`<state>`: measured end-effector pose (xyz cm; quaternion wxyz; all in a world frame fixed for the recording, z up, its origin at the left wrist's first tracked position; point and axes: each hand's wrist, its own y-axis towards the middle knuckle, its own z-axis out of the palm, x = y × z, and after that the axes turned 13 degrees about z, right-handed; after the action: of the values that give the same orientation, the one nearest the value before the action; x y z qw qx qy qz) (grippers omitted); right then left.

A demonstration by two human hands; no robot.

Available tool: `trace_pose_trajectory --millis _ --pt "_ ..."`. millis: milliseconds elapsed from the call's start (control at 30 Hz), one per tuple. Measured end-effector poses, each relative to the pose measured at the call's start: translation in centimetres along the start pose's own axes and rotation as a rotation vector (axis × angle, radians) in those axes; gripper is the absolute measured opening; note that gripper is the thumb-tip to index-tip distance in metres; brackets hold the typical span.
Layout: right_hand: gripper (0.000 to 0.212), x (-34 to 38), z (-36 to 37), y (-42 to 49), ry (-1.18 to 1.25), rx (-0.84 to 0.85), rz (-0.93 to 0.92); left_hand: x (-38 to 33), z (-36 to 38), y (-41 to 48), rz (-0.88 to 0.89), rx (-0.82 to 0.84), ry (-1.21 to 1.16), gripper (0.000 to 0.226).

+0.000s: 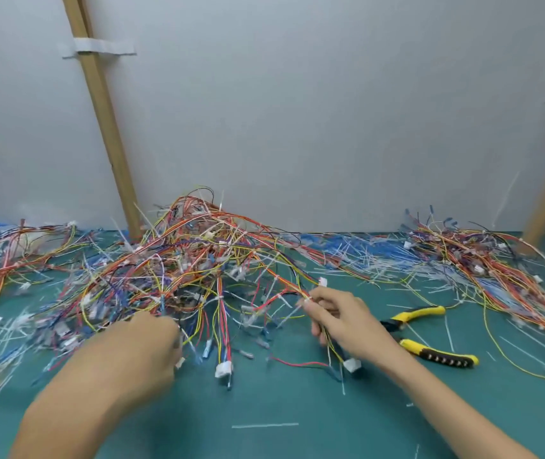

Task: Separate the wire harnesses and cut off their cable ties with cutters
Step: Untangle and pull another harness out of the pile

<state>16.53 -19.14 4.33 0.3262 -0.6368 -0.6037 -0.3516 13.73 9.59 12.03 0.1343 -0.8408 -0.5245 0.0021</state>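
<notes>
Two hands reached into the work. Right hand (340,321) pinched a harness (292,288) between thumb and fingertips, its wires running down past the palm to a white connector (352,365) just below. Left hand (151,346) was blurred at the near edge of the pile (191,256); whether it gripped anything could not be told. Cutters (436,353) lay on the mat (281,402) just right of the right hand, handles spread, untouched. Cut ties (380,260) littered the mat beyond them, and a second heap (496,273) lay farther right.
</notes>
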Motion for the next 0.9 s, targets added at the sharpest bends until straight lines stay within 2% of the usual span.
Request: trace_pose_trajectory --millis 100,167,233,267,333,533,633,733,833,900 --pt "0.023 -1.4 1.1 -0.2 0.045 -0.029 0.044 -1.5 -2.0 0.1 -0.052 -0.233 0.039 0.036" --pt "0.028 -1.6 1.5 -0.2 0.100 -0.050 0.059 -2.9 -2.7 2.6 -0.007 -0.455 -0.009 0.032" --pt "0.030 -1.5 1.6 -0.2 0.104 -0.067 0.040 -4.3 -2.2 6.4 0.156 -0.607 -0.128 0.018" --pt "0.030 -1.5 1.6 -0.3 0.089 -0.083 0.018 -4.9 -1.4 8.3 0.245 -0.611 -0.125 0.022" --pt "0.030 -1.6 1.6 -0.5 0.032 -0.128 -0.049 -5.1 1.6 11.7 0.309 -0.581 -0.033 0.050" --pt "0.028 -1.7 1.7 -1.3 -0.367 -0.290 -0.231 -1.7 6.5 15.4 0.210 -0.756 -0.020 0.082" --pt "0.033 -1.3 1.9 -2.3 -0.414 -0.381 -0.379 0.8 6.0 16.6 0.016 -0.713 -0.159 0.113" --pt "0.029 -1.4 0.8 -2.2 -0.556 -0.493 -0.549 2.7 5.6 17.0 -0.068 -0.701 -0.388 0.140" --pt "0.030 -1.6 -1.8 -0.6 -0.643 -0.694 -0.538 4.0 4.7 17.0 -0.061 -0.679 -0.531 0.158" --pt "0.032 -1.8 -3.3 -0.1 -0.614 -0.804 -0.446 4.7 4.3 16.8 -0.020 -0.651 -0.592 0.157"
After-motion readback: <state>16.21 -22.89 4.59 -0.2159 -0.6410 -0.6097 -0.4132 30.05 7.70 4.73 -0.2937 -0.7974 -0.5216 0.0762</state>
